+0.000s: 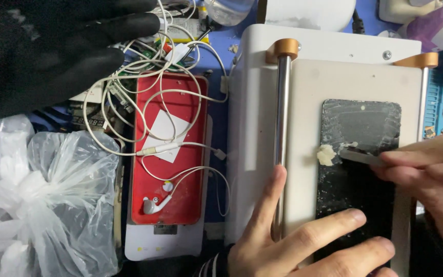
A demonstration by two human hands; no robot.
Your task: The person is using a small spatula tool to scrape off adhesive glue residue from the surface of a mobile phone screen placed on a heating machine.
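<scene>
Grip of right hand (431, 174) aims scraper blade (360, 155) leftward, lying crosswise.

We see our left hand (303, 241) pressing flat on a cracked black phone screen (357, 174) that lies on a white machine plate (308, 102). Our right hand (431, 174) grips a thin grey metal scraper blade (360, 155), its tip beside a pale lump of glue residue (326, 154). Tangled white earphone cables (165, 118) lie over a red rectangular tray (170, 169) to the left.

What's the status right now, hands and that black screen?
Left hand flat on black screen. Right hand holds scraper against it. Pale glue lump at blade tip.
</scene>
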